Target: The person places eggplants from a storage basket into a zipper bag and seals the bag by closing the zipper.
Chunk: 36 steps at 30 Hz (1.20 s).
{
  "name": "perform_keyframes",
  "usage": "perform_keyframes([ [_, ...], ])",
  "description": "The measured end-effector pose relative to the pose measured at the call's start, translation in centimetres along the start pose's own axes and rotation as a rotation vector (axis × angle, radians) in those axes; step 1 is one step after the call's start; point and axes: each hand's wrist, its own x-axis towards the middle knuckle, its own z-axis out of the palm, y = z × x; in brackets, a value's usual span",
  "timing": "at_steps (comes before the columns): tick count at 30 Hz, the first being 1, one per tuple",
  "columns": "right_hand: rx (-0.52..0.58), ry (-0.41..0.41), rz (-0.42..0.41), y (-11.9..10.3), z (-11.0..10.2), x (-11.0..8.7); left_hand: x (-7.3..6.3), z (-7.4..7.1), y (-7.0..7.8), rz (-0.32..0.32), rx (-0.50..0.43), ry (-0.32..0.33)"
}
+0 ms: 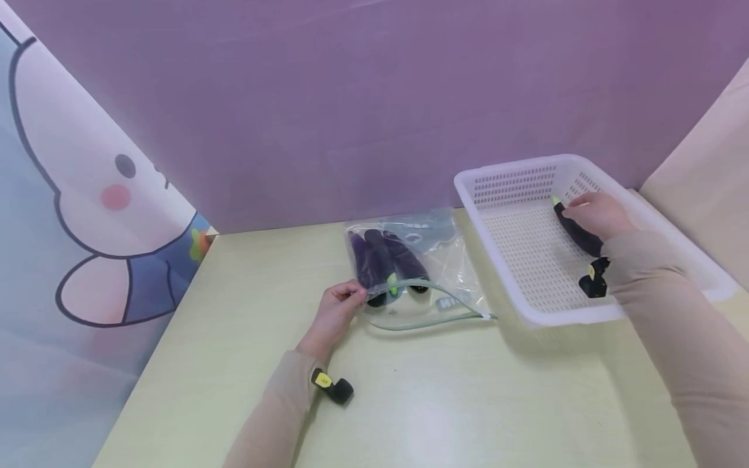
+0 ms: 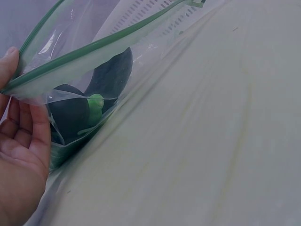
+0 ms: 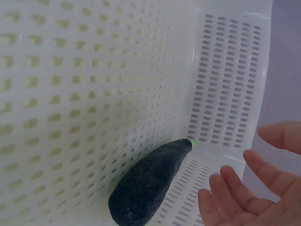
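Note:
A clear zip bag with a green zip rim lies on the table, its mouth parted toward the near side. Dark purple eggplants are inside it; a green stem end shows near the mouth in the left wrist view. My left hand pinches the left end of the bag's rim between thumb and fingers. Inside the white basket lies a single eggplant. Over it is my right hand; in the right wrist view its fingers are spread, apart from the eggplant.
The slotted plastic basket stands on the right of the pale table, next to the bag. A purple backdrop rises behind. A cartoon-printed sheet hangs at the left, and a pale sheet at the right.

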Motion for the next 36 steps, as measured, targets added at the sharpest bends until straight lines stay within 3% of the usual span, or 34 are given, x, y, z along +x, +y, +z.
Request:
perform_keyframes([
  [8, -0.115, 0.045, 0.011, 0.2, 0.4, 0.7, 0.0, -0.3, -0.1, 0.015, -0.006, 0.009],
  [19, -0.162, 0.047, 0.016, 0.2, 0.2, 0.3, 0.1, -0.4, -0.3, 0.042, -0.027, -0.014],
  [26, -0.172, 0.05, 0.03, 1.3, 0.4, 0.5, 0.1, -0.3, -0.3, 0.045, -0.041, -0.025],
  [36, -0.292, 0.043, -0.007, 2.5, 0.6, 1.1, 0.1, -0.3, -0.5, 0.051, -0.049, -0.036],
])
